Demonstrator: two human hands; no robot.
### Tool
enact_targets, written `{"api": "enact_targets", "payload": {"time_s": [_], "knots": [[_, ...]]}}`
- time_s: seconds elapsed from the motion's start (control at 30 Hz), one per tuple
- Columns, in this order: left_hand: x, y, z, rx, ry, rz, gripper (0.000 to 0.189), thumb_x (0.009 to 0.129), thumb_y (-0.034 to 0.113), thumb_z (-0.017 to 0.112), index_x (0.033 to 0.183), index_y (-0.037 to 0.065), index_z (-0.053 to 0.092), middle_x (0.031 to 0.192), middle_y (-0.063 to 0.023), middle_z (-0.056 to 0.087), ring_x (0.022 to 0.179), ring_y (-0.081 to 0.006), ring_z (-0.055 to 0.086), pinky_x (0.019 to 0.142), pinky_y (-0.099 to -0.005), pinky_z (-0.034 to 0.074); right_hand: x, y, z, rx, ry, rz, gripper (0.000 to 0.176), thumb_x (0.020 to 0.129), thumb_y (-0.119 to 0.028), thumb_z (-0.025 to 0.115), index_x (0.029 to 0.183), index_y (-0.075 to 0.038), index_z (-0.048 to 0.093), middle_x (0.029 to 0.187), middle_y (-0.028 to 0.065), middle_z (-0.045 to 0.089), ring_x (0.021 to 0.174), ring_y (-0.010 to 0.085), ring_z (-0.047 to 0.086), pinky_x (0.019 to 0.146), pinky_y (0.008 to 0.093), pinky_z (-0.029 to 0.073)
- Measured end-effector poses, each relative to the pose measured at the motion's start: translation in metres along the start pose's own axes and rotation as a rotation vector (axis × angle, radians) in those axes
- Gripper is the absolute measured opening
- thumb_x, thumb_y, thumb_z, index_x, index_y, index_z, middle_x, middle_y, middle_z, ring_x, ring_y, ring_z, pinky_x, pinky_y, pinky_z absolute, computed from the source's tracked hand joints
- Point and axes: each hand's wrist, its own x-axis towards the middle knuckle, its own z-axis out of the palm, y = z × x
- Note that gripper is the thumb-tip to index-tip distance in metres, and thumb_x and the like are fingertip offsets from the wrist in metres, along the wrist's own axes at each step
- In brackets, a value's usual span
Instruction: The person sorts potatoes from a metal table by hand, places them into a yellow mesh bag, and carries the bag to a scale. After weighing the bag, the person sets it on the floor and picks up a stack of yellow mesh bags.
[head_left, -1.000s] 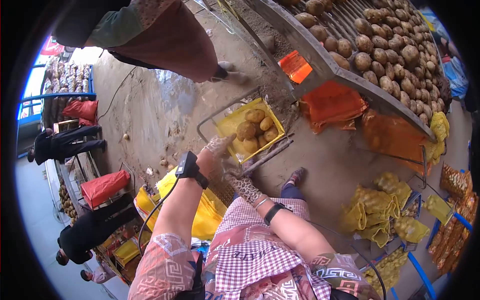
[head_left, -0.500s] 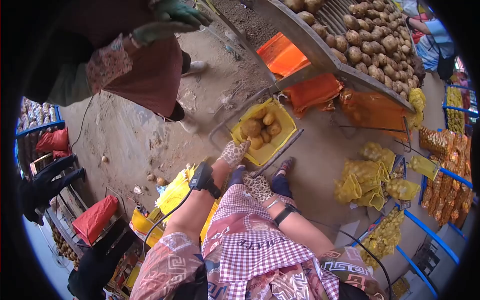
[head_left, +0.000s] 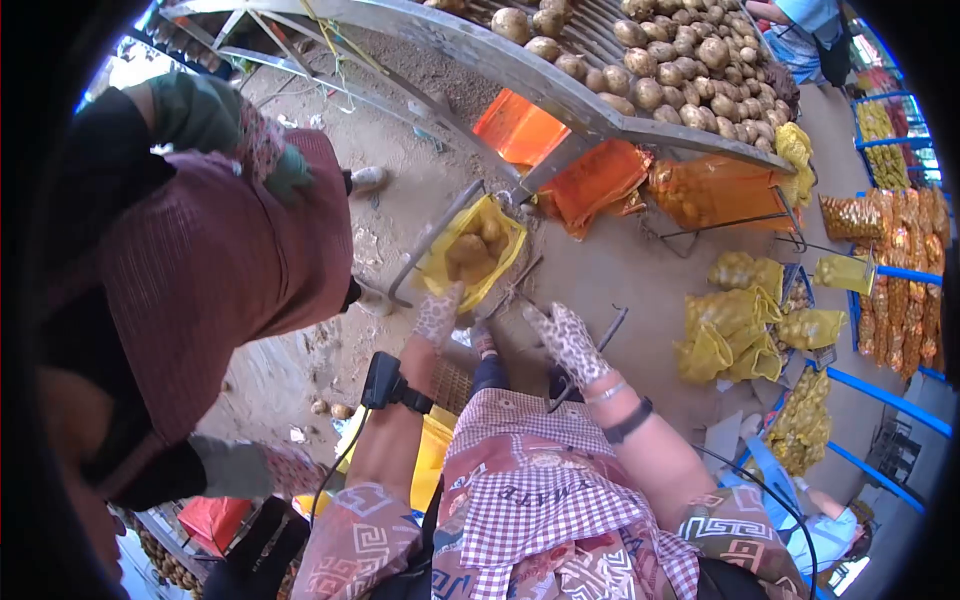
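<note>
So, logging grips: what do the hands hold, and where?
Left hand touches the near rim of the yellow potato bag; grip unclear. Right hand is open, holding nothing.

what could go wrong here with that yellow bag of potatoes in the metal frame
1. The yellow bag sits part-full in the metal frame with only the left hand at its rim. The right hand is off it, so it might sag and spill.
2. The co-worker in maroon stands close beside the frame; a bump seems possible.
3. Loose potatoes lie on the floor nearby, a likely trip hazard.
</note>
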Motion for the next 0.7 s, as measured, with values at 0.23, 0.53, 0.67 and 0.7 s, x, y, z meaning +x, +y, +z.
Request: {"api": "enact_targets", "payload": {"time_s": [0.23,0.53,0.67,0.7], "knots": [[-0.035,0.048,-0.025,-0.365,-0.017,-0.158,0.041,0.096,0.035,0.057,0.102,-0.005,0.063,0.085,-0.0159,0.068,0.066,-0.0235,0.067,0.054,-0.034,0.053,0.138,-0.012,0.08,0.326,-0.284,0.373,0.063,0.086,-0.052,0.063,0.12,0.002,0.058,0.101,0.0185,0.066,0.086,0.0299,0.067,0.068,0.0415,0.055],[-0.037,0.008,-0.038,-0.505,-0.065,-0.269,0.044,0.098,0.037,0.053,0.109,-0.005,0.062,0.095,-0.0109,0.068,0.079,-0.0178,0.066,0.066,-0.0323,0.054,0.045,-0.02,0.055,0.854,-0.178,0.229,0.025,0.096,-0.028,0.057,0.093,-0.003,0.063,0.067,0.0028,0.06,0.049,0.0112,0.053,0.045,0.0242,0.043],[-0.021,-0.021,-0.041,-0.497,-0.035,-0.292,0.043,0.097,0.037,0.055,0.112,-0.003,0.061,0.102,-0.0127,0.066,0.087,-0.0215,0.067,0.077,-0.0334,0.054,0.018,-0.054,0.058,0.684,-0.224,-0.054,0.026,0.093,-0.028,0.063,0.08,-0.005,0.062,0.057,-0.0009,0.054,0.042,0.0088,0.048,0.039,0.024,0.038],[-0.018,-0.031,-0.041,-0.447,0.034,-0.186,0.041,0.097,0.035,0.055,0.113,-0.002,0.06,0.1,-0.0124,0.066,0.085,-0.0211,0.067,0.077,-0.0336,0.054,0.015,-0.06,0.05,0.695,-0.34,-0.046,0.024,0.096,-0.025,0.059,0.087,-0.004,0.066,0.066,-0.0017,0.06,0.054,0.0046,0.053,0.048,0.0209,0.041]]}}
